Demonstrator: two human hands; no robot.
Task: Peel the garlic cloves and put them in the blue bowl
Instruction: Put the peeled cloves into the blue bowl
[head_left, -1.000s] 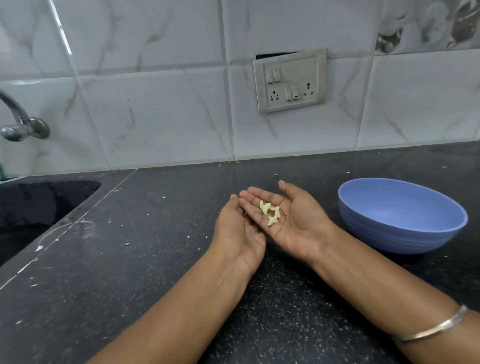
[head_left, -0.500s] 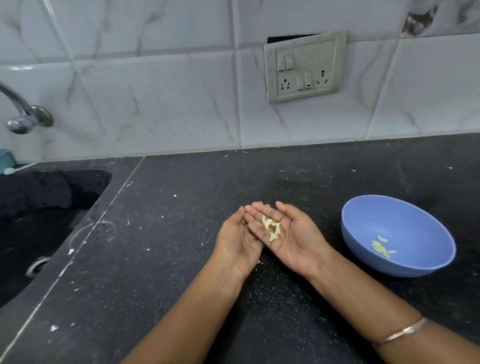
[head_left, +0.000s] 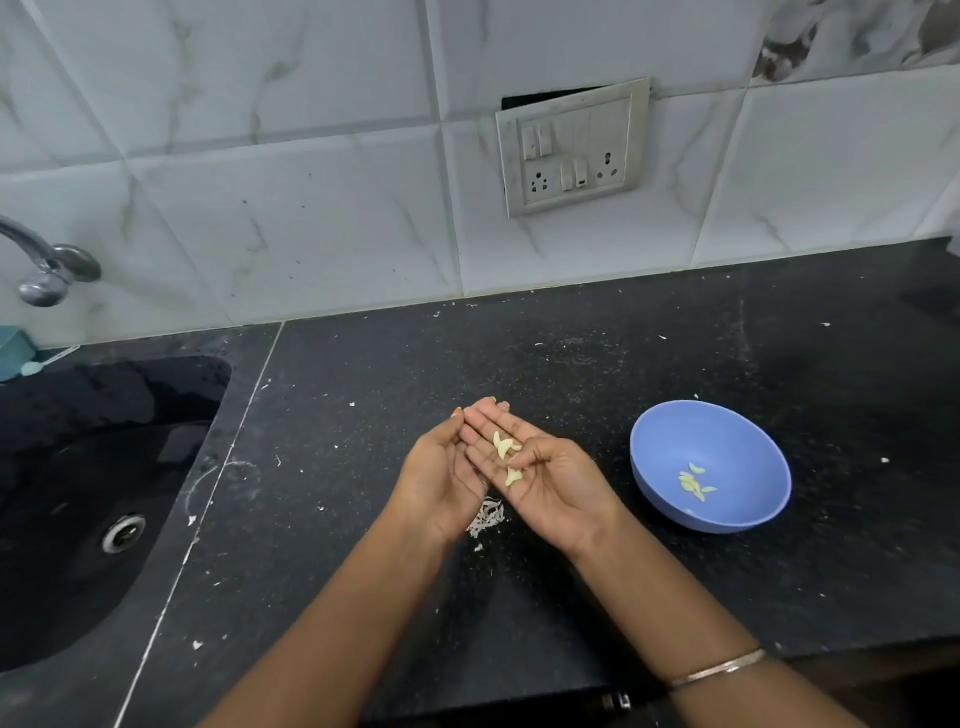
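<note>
Cloves (head_left: 505, 448) lie loose on cupped right hand (head_left: 540, 475), left hand (head_left: 441, 467) alongside, fingers relaxed; tilting short of bowl (head_left: 748, 512) risks spilling them.

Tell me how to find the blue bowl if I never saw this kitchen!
Start at the black counter under the white tiled wall, with the sink at its left end. Look to the right of the two hands; the right hand carries garlic cloves. There sits the blue bowl, the only round, coloured dish on the counter, with a few pale cloves inside.
</note>
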